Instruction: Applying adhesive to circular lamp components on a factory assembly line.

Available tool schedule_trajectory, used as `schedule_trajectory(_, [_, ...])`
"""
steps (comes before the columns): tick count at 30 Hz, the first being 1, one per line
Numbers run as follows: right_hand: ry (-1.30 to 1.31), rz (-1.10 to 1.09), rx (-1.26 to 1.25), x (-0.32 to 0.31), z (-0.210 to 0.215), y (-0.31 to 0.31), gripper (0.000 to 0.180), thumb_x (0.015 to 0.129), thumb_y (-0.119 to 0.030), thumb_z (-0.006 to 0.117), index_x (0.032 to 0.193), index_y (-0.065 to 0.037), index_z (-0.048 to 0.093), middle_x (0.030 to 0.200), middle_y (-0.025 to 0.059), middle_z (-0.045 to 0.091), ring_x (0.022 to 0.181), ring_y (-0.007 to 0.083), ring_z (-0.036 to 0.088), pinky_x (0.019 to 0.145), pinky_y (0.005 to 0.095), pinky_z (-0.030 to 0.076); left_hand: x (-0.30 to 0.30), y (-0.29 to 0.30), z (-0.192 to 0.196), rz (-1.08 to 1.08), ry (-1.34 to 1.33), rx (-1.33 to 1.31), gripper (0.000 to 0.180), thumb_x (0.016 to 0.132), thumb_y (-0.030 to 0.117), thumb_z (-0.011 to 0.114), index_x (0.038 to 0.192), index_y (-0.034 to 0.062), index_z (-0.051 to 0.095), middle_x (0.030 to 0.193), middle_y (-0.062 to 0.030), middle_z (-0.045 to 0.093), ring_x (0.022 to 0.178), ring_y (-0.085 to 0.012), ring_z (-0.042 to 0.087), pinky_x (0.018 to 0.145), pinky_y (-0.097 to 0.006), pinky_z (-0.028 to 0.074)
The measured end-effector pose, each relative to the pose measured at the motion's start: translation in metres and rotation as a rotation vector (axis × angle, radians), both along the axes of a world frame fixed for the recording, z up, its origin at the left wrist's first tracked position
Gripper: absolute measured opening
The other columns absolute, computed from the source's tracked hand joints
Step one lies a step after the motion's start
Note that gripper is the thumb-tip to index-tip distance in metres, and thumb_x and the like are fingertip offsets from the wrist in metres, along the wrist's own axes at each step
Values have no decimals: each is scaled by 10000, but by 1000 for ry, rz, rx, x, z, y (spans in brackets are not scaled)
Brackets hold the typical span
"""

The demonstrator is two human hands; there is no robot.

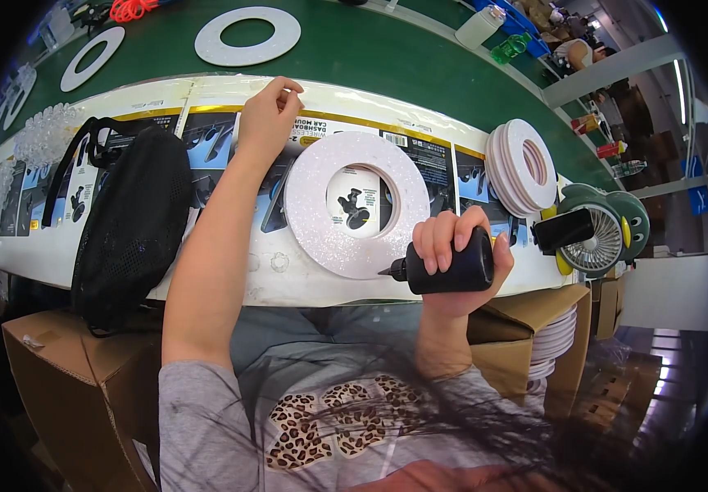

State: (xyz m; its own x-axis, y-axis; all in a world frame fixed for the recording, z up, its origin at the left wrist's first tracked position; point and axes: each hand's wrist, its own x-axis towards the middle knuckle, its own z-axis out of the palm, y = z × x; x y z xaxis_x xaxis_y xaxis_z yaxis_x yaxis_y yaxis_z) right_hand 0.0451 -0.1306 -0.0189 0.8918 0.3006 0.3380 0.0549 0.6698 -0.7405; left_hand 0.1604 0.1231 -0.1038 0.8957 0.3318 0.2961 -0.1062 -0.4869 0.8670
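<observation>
My right hand (452, 246) grips a black squeeze bottle (451, 266) held sideways, its thin nozzle pointing left at the lower right rim of a white foam ring (313, 221). The ring lies flat on a printed cardboard sheet (206, 271) that covers the table's near edge. My left hand (268, 115) is stretched out past the ring, fingers curled, resting on the far edge of the cardboard; it holds nothing I can see.
A black mesh bag (129, 230) lies left on the cardboard. A stack of white rings (522, 168) leans at the right, beside a green desk fan (600, 238). More rings (247, 37) lie on the green table (370, 57). Cardboard boxes (67, 377) stand below.
</observation>
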Motion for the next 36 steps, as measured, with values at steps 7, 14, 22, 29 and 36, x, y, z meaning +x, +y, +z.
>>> schedule_trajectory(7, [-4, 24, 20, 0, -2, 0, 408, 938, -436, 352, 754, -75, 405, 573, 50, 438, 496, 139, 411, 560, 271, 343, 2, 1, -3, 0, -14, 13, 140, 911, 109, 517, 963, 37, 626, 766, -87, 678, 699, -138, 643, 629, -249, 490])
schedule_trajectory(14, [-2, 32, 24, 2, -2, -1, 408, 937, -436, 355, 754, -75, 406, 571, 50, 437, 493, 140, 409, 560, 272, 343, 1, 1, -2, 1, -3, -2, 143, 911, 108, 517, 969, 40, 629, 767, -87, 680, 699, -142, 644, 629, -253, 492])
schedule_trajectory(22, [19, -31, 94, 6, 9, -7, 376, 939, -416, 346, 765, -85, 386, 575, 44, 424, 513, 143, 394, 582, 288, 335, 0, -1, 1, 8, 11, 4, 144, 914, 98, 512, 974, 41, 630, 770, -89, 681, 697, -133, 641, 637, -247, 493])
schedule_trajectory(29, [-43, -95, 100, 16, 10, -26, 363, 936, -402, 333, 773, -82, 388, 607, 47, 414, 536, 148, 384, 587, 292, 328, 4, 2, -7, 17, 6, -20, 139, 892, 157, 526, 954, 91, 632, 775, -66, 693, 709, -189, 666, 655, -305, 497])
schedule_trajectory(36, [-69, -126, 10, 20, 4, -32, 368, 934, -404, 332, 773, -77, 386, 594, 46, 408, 531, 148, 380, 566, 283, 329, 2, 1, -4, 14, 12, -17, 141, 894, 146, 525, 957, 77, 631, 778, -76, 694, 722, -189, 671, 666, -301, 503])
